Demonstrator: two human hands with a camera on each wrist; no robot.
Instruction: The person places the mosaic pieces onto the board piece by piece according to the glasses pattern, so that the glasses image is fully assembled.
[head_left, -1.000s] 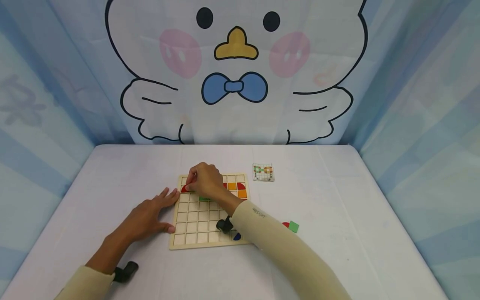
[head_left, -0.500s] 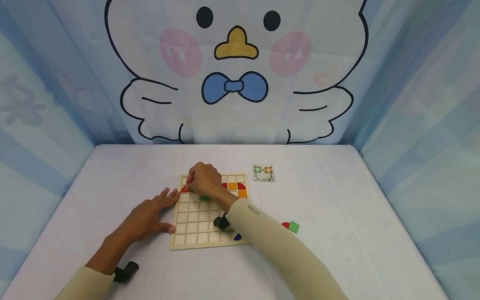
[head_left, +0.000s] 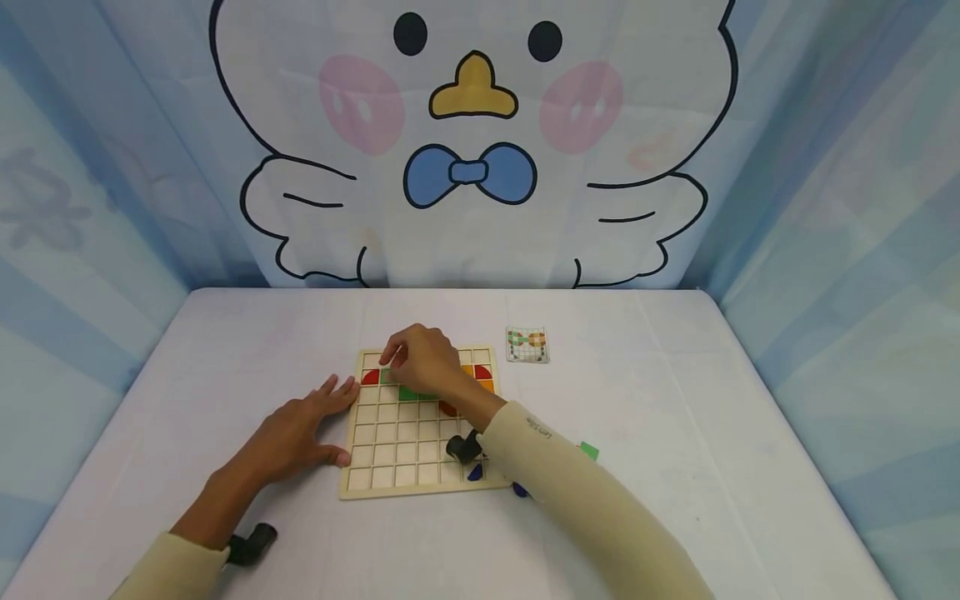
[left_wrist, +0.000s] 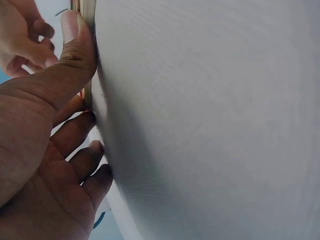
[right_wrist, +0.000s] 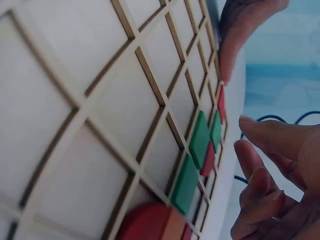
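A wooden grid board [head_left: 386,454] lies on the table in the head view. My left hand [head_left: 303,433] rests at its left side, thumb and fingertips against the edge. Over the board's upper rows hovers my right hand [head_left: 427,362]; its fingers, loosely bent in the right wrist view, hold nothing. Just left of that hand, a red rounded piece [head_left: 371,377] sits in the leftmost cell of the second row. Beside it is a green square [head_left: 386,377], partly hidden. Another green piece [right_wrist: 185,185] and a red curved piece [right_wrist: 145,222] fill cells in the right wrist view.
A small pattern card [head_left: 527,345] lies beyond the board's right corner. One blue piece [head_left: 476,472] is on the board's near part, another blue piece [head_left: 521,490] just off its edge. A loose green square [head_left: 588,451] lies to the right, partly behind the right sleeve [head_left: 585,492].
My right hand has come off the red rounded piece and shifted up and right, leaving that piece in its cell. The left hand has stayed in place.
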